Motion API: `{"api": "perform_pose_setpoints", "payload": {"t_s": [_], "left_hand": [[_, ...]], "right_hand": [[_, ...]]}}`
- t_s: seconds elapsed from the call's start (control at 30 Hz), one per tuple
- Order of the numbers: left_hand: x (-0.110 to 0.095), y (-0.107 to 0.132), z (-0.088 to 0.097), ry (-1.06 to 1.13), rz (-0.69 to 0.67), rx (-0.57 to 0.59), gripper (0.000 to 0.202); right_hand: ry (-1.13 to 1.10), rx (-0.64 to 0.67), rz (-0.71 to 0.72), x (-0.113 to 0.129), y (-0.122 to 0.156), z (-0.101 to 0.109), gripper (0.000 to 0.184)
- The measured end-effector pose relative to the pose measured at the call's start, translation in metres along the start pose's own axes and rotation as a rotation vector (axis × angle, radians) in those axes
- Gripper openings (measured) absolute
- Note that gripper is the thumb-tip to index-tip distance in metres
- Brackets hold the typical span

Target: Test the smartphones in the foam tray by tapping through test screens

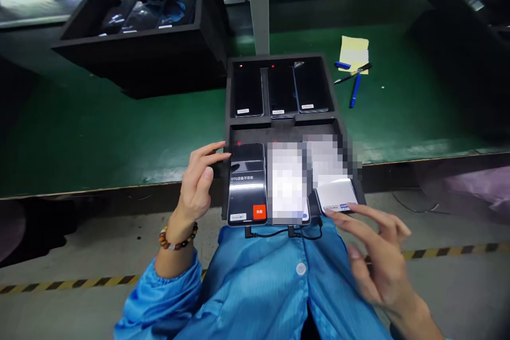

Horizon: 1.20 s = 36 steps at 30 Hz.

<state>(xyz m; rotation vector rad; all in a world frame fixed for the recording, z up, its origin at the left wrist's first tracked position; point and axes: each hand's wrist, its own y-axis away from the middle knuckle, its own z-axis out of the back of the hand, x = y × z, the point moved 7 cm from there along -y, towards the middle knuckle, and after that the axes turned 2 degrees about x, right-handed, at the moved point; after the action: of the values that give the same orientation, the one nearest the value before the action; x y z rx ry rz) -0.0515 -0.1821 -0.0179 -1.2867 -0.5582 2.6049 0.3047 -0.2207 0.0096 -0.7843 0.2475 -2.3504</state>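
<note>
A black foam tray [281, 126] rests partly on my lap and partly on the green bench. Its far row holds three dark phones [280, 90]. In the near row lies a lit phone [247, 185] with white text and an orange button, next to two blurred screens. My left hand [198, 186] touches the tray's left edge beside the lit phone, fingers apart and holding nothing. My right hand [376, 252] hovers open with spread fingers, its fingertips by the white phone [337, 195] at the tray's near right corner. A black cable [283, 232] runs along the tray's near edge.
A large black bin [137, 45] with bagged items stands at the back left, another dark bin [468, 48] at the right. A yellow note [354, 52] and pens [354, 81] lie on the green bench [99, 133]. A grey post [258, 5] rises behind the tray. Striped floor tape [450, 250] runs below.
</note>
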Motion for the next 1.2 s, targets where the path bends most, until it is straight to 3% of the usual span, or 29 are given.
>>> {"api": "perform_pose_setpoints", "payload": {"t_s": [0.1, 0.2, 0.3, 0.4, 0.5, 0.67, 0.83, 0.97, 1.13, 1.2], "left_hand": [[-0.009, 0.013, 0.007, -0.048, 0.001, -0.016, 0.039], [-0.025, 0.027, 0.01, -0.091, -0.042, 0.025, 0.039], [-0.045, 0.04, 0.005, -0.115, -0.096, 0.134, 0.04], [-0.056, 0.047, -0.005, -0.149, -0.078, 0.225, 0.042], [-0.055, 0.047, -0.01, -0.153, -0.059, 0.216, 0.043], [-0.034, 0.039, -0.007, -0.097, 0.07, 0.064, 0.041], [-0.027, 0.034, -0.009, -0.085, 0.128, 0.013, 0.038], [-0.027, 0.03, -0.011, -0.091, 0.128, 0.011, 0.037], [-0.028, 0.027, -0.013, -0.094, 0.105, 0.036, 0.036], [-0.029, 0.028, -0.014, -0.097, 0.098, 0.051, 0.035]], "right_hand": [[-0.076, 0.102, 0.1, 0.019, -0.014, -0.012, 0.039], [-0.089, 0.123, 0.141, 0.02, -0.019, -0.012, 0.043], [-0.079, 0.072, 0.129, 0.004, -0.016, -0.003, 0.044], [-0.102, -0.019, 0.021, -0.02, -0.013, 0.005, 0.04], [-0.168, -0.067, -0.06, -0.038, -0.016, 0.005, 0.039], [-0.237, -0.115, -0.154, -0.06, -0.026, 0.005, 0.04], [-0.146, -0.036, -0.146, -0.067, -0.028, 0.005, 0.043], [-0.016, 0.04, -0.146, -0.058, -0.033, 0.004, 0.043], [-0.048, 0.203, 0.084, -0.016, -0.056, -0.012, 0.05], [-0.057, 0.272, 0.115, -0.006, -0.064, -0.02, 0.05]]}}
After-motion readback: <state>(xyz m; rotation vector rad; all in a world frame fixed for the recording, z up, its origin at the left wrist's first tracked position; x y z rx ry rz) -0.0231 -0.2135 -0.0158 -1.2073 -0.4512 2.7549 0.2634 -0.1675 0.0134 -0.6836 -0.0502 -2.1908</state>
